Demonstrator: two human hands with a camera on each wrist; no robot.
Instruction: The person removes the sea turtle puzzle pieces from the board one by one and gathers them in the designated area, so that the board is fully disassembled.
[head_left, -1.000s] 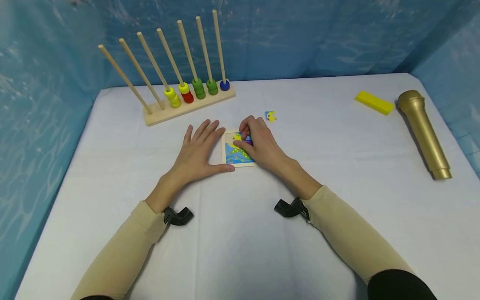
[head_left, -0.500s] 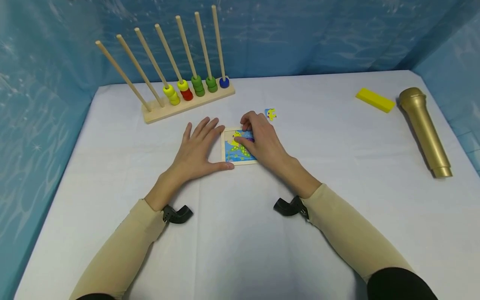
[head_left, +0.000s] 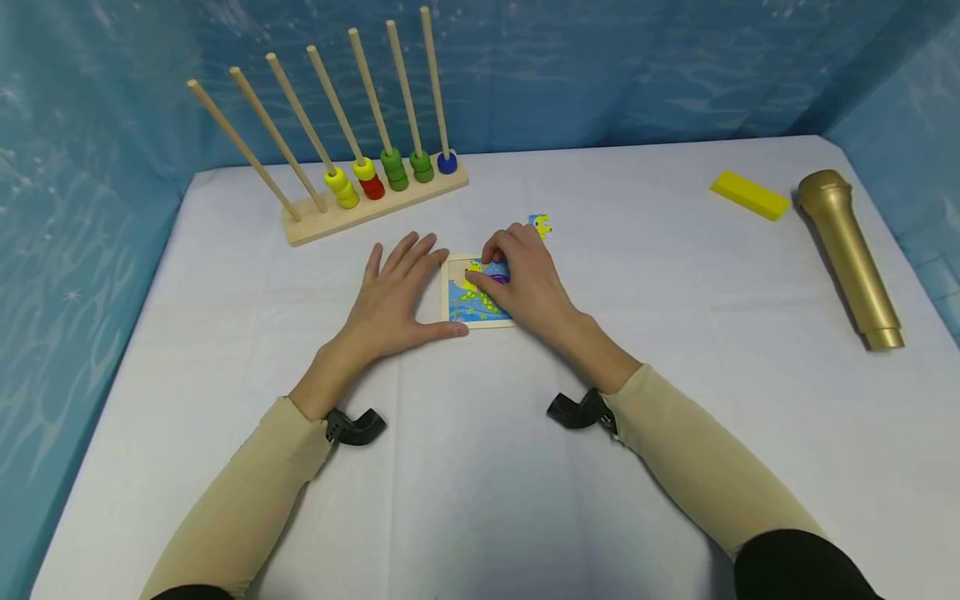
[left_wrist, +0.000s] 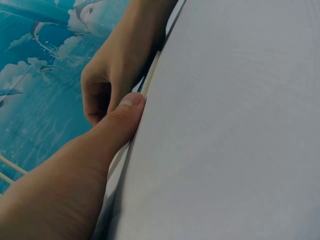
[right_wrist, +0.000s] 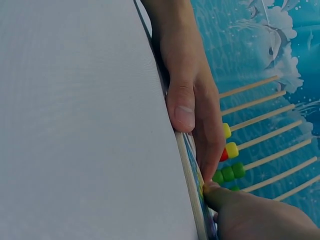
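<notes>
Wooden bead abacus stands beyond your left fingertips. Your left hand lies with fingers spread, thumb and forefinger touching the framed jigsaw puzzle to their right. Your right hand has shifted slightly farther over it, suggesting minor adjustment. Its fingers are curled, thumb over the picture; whether they pinch a piece, you cannot tell. Just beyond those knuckles lies one loose puzzle piece, so assembly appears incomplete.

wood-framed blue puzzle, flat
</notes>
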